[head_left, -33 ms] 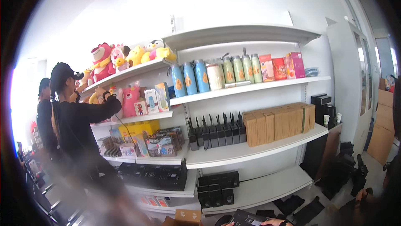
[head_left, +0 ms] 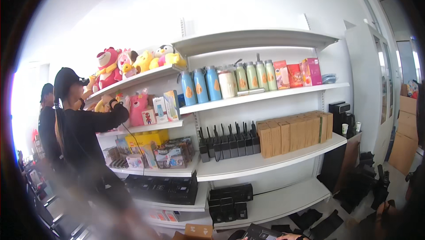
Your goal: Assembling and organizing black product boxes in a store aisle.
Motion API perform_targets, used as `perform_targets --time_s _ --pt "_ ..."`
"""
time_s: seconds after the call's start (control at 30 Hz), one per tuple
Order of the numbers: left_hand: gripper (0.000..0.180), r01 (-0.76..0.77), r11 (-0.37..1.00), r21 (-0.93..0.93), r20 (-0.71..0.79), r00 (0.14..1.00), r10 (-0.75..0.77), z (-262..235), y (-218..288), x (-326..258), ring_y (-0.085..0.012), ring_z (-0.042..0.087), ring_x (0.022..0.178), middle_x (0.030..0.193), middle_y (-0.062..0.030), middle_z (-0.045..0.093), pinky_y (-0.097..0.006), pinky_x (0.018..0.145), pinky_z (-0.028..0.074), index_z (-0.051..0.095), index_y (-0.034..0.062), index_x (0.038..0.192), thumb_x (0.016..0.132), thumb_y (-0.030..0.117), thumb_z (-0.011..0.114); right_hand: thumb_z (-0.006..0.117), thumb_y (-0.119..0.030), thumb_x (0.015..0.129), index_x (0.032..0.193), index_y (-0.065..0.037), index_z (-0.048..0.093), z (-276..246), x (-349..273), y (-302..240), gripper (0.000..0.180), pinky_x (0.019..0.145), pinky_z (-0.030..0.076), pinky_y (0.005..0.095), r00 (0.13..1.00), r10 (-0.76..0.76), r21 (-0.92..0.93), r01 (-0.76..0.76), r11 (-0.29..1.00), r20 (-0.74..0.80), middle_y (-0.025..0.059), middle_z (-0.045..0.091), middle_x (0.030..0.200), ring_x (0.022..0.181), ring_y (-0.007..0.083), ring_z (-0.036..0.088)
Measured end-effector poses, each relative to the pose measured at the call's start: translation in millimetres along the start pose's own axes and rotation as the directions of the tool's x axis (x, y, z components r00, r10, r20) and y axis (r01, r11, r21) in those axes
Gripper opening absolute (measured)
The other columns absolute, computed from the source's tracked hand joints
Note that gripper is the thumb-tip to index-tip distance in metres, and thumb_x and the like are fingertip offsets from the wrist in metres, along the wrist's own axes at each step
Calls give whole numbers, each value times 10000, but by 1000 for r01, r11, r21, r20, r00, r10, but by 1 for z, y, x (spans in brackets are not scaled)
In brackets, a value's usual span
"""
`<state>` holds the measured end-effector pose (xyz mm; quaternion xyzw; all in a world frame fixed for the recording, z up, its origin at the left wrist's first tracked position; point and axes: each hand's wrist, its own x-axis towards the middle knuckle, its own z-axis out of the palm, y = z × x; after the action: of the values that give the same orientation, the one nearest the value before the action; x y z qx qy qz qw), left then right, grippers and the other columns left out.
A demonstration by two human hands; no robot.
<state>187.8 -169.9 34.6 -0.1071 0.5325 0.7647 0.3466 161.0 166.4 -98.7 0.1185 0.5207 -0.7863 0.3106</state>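
At the bottom edge of the frame, just right of centre, a dark flat box shows only its top part; a sliver of the person's own hand lies just beside its right end. Which hand it is, and whether it grips the box or merely rests by it, cannot be told; the other hand is out of view. Just left of the box sits a small cardboard carton. Above, centre frame, white wall shelves carry a row of black handheld radios standing upright, with a row of plain brown boxes just beside them to the right. One shelf up stand blue bottles, a white canister, green bottles and pink and red packets. In the upper left, plush toys line the top shelf. At left, a co-worker in black with a cap reaches an arm toward a pink plush on the middle shelf; a second person stands behind. Stacked cardboard boxes sit at the far right.
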Motion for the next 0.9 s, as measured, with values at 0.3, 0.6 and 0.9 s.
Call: perform_targets --time_s 0.3,0.6,0.9 --pt "789 -36 999 22 4 999 36 -5 -10 10 -322 572 1149 1277 -209 544 -441 992 486 426 3 1369 829 490 733 773 -160 799 1183 -113 603 2 -9 2 423 839 545 358 1000 14 84 -16 996 19 49 679 1014 948 204 647" --pt "752 -277 936 217 -171 933 315 -53 -50 117 -252 603 1063 1287 -113 529 -445 886 528 318 127 1451 874 387 723 752 -58 803 1369 -167 470 30 -20 -14 641 923 530 411 985 -29 -151 55 987 170 101 620 1204 1082 289 611" --pt "869 -589 712 382 357 805 474 16 97 43 -245 429 1309 1415 -198 423 -363 1089 356 290 -61 1438 814 258 804 921 -151 570 1437 -12 289 32 -40 -93 1083 1125 254 357 942 -325 -440 329 836 88 180 424 1392 1337 293 373"
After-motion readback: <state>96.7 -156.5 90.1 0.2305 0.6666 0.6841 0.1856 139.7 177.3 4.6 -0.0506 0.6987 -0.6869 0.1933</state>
